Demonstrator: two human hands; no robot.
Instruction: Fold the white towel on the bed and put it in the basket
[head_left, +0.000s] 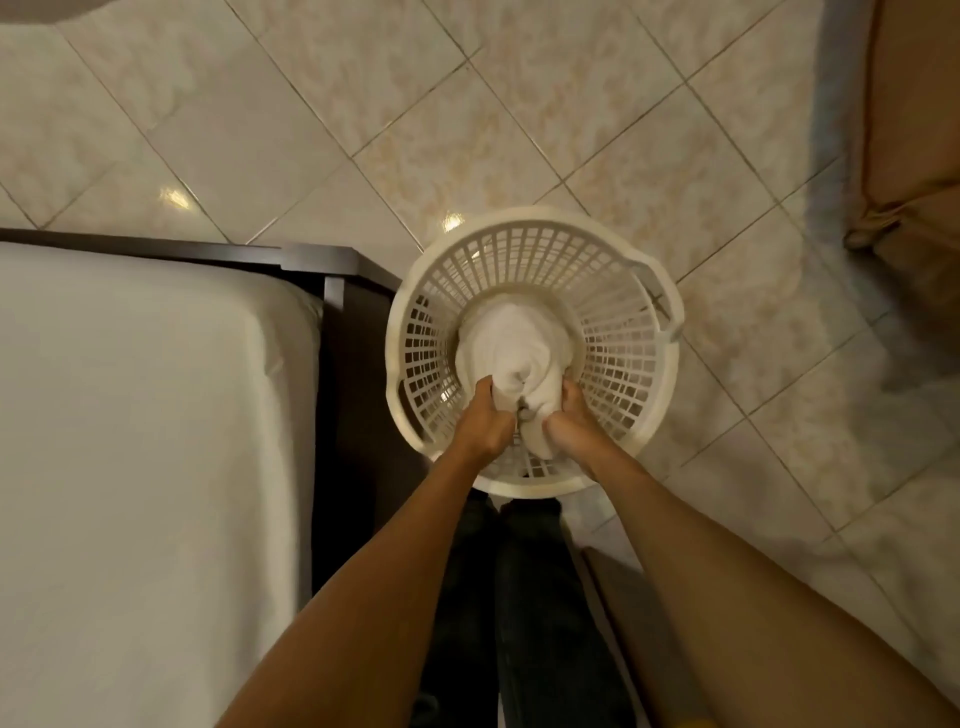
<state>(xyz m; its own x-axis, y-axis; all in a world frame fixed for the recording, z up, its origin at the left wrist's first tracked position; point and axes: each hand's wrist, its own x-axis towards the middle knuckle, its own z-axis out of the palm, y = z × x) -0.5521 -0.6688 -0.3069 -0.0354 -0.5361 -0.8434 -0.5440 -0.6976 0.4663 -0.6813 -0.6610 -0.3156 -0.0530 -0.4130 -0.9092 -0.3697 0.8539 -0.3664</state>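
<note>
Two hands, left hand (483, 415) and right hand (569, 415), grip one towel (511, 343) inside one basket (613, 312).

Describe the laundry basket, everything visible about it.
The basket is round, off-white, and looks like plastic, with slotted lattice walls narrowing toward the bottom and a thick smooth rim. A handle cutout shows on its right rim. It stands upright on the tiled floor, beside the dark corner of the bed frame. Inside, a white towel reaches down to the bottom; the left hand and right hand reach inside, gripping the towel's near end. The person's dark trouser legs stand just behind its near rim.
</note>
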